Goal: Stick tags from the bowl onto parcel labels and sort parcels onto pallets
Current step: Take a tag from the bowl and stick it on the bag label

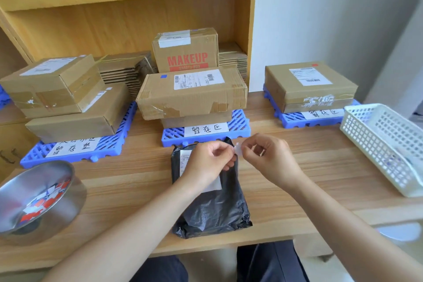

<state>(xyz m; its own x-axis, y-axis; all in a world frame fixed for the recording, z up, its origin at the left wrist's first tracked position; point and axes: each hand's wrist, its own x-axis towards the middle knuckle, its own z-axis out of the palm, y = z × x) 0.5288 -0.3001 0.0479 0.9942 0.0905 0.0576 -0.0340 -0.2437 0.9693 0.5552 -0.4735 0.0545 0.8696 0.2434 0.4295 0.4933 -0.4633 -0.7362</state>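
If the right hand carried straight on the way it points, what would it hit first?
Likely the left hand: the right hand points leftward at it, both pinching a small tag between them.

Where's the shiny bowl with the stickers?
In the head view, the metal bowl sits at the near left, just in front of the left blue pallet.

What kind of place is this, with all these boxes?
Probably a small parcel-sorting room: labelled cardboard parcels sit on blue pallets with handwritten signs, flattened boxes are stacked behind, and a black mailer bag lies on the desk.
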